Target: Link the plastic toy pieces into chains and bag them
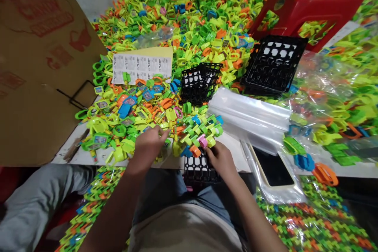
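Observation:
My right hand (221,158) grips the edge of a black plastic grid tray (198,167) at the table's front edge. The tray's upper part is filled with rows of plastic toy watches (199,130), mostly green and yellow, with some blue, orange and pink; its lower part shows bare grid. My left hand (150,143) is beside it on the left, at the loose pile. Its thumb and index finger are drawn together near small yellow-and-red pieces (162,118); what lies between them is too small to make out. Loose toy watches (126,106) surround this hand.
Black trays (201,82) lie behind, with a taller stack (274,65) further right. Clear plastic bags (251,116) and a phone (273,167) in a clear bag lie right. Left stands a cardboard box (38,86). A label sheet (141,65) and red stool (310,12) rest among the pile.

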`<state>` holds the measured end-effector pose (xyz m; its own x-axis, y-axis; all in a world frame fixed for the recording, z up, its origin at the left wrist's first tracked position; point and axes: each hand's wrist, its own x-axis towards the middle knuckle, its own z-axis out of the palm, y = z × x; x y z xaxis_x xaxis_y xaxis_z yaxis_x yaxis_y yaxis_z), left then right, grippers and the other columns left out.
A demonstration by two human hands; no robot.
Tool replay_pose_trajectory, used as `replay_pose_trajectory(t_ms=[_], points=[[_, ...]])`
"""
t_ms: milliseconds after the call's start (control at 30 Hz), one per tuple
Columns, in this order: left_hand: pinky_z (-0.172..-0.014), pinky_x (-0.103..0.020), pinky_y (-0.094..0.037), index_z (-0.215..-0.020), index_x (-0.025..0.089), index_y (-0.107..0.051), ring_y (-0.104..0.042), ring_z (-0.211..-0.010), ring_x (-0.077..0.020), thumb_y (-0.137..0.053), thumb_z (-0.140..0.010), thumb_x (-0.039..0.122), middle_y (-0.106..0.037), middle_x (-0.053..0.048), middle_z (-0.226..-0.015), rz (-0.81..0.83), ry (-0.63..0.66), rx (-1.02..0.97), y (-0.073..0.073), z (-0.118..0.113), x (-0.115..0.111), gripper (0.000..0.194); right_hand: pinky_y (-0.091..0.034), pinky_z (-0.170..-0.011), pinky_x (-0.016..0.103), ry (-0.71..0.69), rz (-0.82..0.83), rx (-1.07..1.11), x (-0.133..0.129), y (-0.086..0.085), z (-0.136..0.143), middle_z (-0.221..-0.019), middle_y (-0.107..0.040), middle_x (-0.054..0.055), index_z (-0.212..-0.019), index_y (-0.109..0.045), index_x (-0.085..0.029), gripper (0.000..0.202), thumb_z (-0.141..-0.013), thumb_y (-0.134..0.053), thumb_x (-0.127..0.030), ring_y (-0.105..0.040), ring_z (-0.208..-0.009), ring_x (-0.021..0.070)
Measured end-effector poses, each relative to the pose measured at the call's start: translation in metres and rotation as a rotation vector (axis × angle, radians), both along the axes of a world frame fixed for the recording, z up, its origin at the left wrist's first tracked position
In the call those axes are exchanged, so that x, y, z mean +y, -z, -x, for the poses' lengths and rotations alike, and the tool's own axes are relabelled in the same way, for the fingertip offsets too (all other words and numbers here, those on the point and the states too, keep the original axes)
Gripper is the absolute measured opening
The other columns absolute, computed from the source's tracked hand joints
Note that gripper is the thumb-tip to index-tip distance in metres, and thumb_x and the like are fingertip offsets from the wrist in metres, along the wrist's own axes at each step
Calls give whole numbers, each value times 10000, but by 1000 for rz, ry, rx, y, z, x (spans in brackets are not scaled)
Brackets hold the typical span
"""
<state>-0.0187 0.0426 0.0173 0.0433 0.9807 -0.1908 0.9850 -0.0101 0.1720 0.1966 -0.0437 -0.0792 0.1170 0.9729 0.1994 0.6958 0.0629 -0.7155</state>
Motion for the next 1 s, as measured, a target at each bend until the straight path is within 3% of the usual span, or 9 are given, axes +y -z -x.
replay_pose_trajectory(t_ms=[100, 200, 367, 467, 567, 633, 767, 867, 1000], points=[[-540, -281, -258, -777, 195, -635, -586, -694, -217, -412, -846, 519, -655, -72, -735, 38, 39, 30, 6, -11, 7, 399, -458, -671, 314, 14, -60, 32, -6, -8, -2, -822, -622, 77, -912, -599, -178, 177, -874, -464, -287, -577, -750, 209], [-524, -283, -249, -744, 195, -614, -578, -652, -209, -439, -836, 454, -646, -56, -698, 44, 54, 32, 2, -19, 9, 326, -453, -656, 302, 85, -104, 96, -20, -20, -3, -808, -596, 54, -947, -589, -186, 166, -883, -463, -273, -559, -711, 186], [-541, -236, -324, -736, 217, -564, -559, -583, -140, -486, -823, 466, -609, 30, -619, -248, -39, -236, -22, -21, -28, 275, -423, -544, 251, 122, -71, 372, -52, -47, 14, -659, -530, -14, -947, -601, -202, 178, -880, -501, -332, -487, -551, 129], [-521, -236, -333, -680, 229, -574, -551, -523, -134, -538, -801, 511, -587, 44, -547, -248, 305, -318, -24, -27, -65, 309, -407, -480, 231, 35, -1, 644, -62, -63, 28, -632, -508, -31, -1054, -601, -206, 315, -841, -551, -434, -455, -500, 111], [-542, -260, -364, -685, 221, -574, -559, -546, -153, -535, -847, 428, -593, 23, -570, -321, 670, -328, -17, -39, -88, 266, -450, -516, 243, 27, 47, 795, -61, -69, 28, -668, -578, -5, -963, -642, -215, 327, -805, -578, -494, -529, -560, 130], [-619, -281, -419, -786, 211, -589, -597, -657, -173, -540, -859, 408, -644, -3, -697, -359, 752, -336, -15, -47, -88, 216, -481, -578, 268, 109, 58, 795, -55, -65, 16, -718, -630, 21, -867, -661, -213, 293, -811, -571, -485, -579, -632, 153], [-868, -385, -431, -1072, 204, -591, -575, -1003, -241, -541, -852, 445, -645, -81, -1088, -441, 717, -339, -15, -63, -59, 330, -511, -710, 330, 260, 80, 639, -30, -39, -13, -835, -692, 52, -883, -676, -200, 271, -758, -628, -436, -628, -752, 191], [-1007, -439, -352, -1199, 197, -563, -472, -1193, -285, -576, -831, 397, -550, -103, -1287, -497, 678, -289, -9, -77, -38, 419, -509, -785, 349, 257, 88, 566, -13, -19, -21, -855, -707, 61, -841, -666, -182, 264, -739, -619, -420, -648, -807, 202], [-1052, -446, -319, -1249, 185, -542, -439, -1250, -282, -530, -859, 320, -549, -85, -1312, -461, 708, -251, 4, -88, -31, 413, -494, -834, 356, 184, 86, 412, -6, -9, -19, -864, -713, 65, -834, -658, -184, 198, -796, -560, -351, -657, -830, 199]])
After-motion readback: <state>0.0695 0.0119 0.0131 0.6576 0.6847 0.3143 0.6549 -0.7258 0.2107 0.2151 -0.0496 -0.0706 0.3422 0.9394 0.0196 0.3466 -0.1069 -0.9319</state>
